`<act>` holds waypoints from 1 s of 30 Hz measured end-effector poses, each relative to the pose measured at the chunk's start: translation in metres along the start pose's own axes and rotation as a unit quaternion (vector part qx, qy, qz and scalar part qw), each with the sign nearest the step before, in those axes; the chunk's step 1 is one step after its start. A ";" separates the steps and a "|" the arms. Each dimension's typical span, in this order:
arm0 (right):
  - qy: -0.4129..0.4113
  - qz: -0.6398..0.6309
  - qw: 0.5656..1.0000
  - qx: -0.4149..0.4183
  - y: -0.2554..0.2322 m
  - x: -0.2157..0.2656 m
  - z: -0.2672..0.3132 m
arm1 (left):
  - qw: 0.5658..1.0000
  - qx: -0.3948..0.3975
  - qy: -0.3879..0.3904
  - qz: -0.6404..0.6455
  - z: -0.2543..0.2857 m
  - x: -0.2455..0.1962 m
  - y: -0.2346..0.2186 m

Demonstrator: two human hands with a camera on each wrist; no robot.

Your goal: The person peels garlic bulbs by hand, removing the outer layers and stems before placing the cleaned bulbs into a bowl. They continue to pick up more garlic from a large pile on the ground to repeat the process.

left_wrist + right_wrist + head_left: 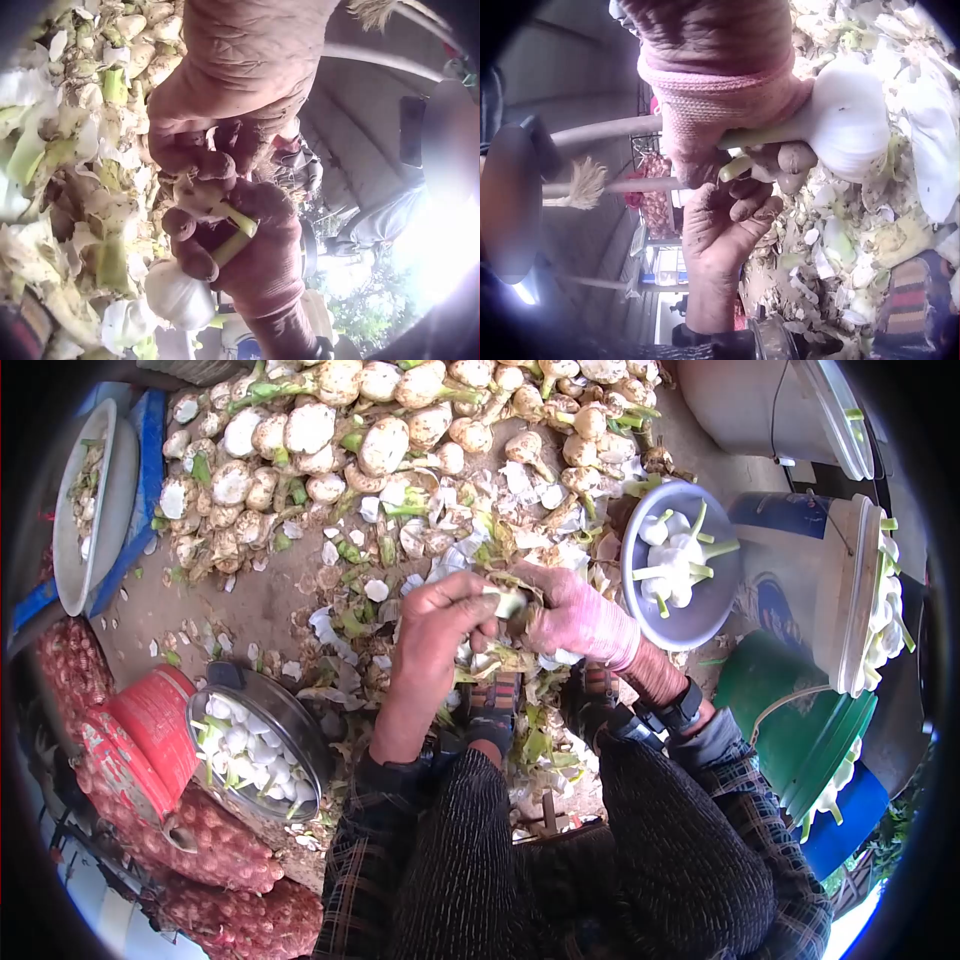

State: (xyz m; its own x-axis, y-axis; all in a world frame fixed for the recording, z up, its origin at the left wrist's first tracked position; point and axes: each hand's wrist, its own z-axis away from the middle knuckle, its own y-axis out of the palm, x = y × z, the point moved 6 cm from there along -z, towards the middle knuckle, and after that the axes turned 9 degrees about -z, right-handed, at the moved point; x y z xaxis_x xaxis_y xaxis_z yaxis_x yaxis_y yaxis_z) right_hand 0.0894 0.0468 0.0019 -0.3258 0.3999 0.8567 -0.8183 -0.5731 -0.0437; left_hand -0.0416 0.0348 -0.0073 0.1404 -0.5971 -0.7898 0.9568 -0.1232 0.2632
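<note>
My left hand [425,650] and my right hand [585,615], in a pink fingerless glove [716,97], meet over a heap of peelings. Between the fingers of both is a garlic bulb [199,196] with a short cut green stem [241,220]; the left fingers pinch it. My right hand also grips a peeled white garlic bulb [851,120] by its stem [769,135], and that bulb hangs out past the little-finger side. Fingers hide much of the first bulb.
Unpeeled garlic [385,445] is piled ahead. At right stand a purple bowl [715,615] of peeled bulbs, a white bucket [800,575] and a green bucket [770,710]. A steel pot [318,755] of bulbs, a red bucket [150,730] and net sacks [215,835] are at left.
</note>
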 end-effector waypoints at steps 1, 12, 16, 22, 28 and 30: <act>0.004 -0.001 1.000 0.001 0.001 -0.002 0.002 | 1.000 0.000 -0.004 0.002 0.001 0.002 -0.004; -0.010 -0.459 0.882 -0.107 -0.014 -0.021 0.010 | 0.902 -0.103 0.059 -0.415 -0.009 -0.030 -0.044; 0.089 -0.514 0.853 -0.011 -0.002 -0.028 0.007 | 0.862 -0.013 0.014 -0.507 -0.004 -0.023 0.002; -0.161 -0.156 0.974 0.022 -0.007 -0.003 0.008 | 0.879 -0.049 0.179 -0.439 -0.004 -0.020 0.013; -0.222 -0.005 0.975 -0.025 -0.005 0.009 0.013 | 0.877 -0.071 0.204 -0.429 0.001 -0.023 0.011; 0.089 -0.418 0.904 -0.029 0.003 -0.023 0.007 | 0.884 -0.078 0.212 -0.408 0.001 -0.022 0.009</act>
State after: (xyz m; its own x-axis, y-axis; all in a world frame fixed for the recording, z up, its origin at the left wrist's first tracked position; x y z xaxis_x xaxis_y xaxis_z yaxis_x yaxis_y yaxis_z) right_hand 0.0978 0.0309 -0.0146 0.3519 0.7867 0.5072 -0.8353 0.0194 0.5494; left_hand -0.0364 0.0461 0.0131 -0.5620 -0.0040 -0.8271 0.8024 -0.2452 -0.5441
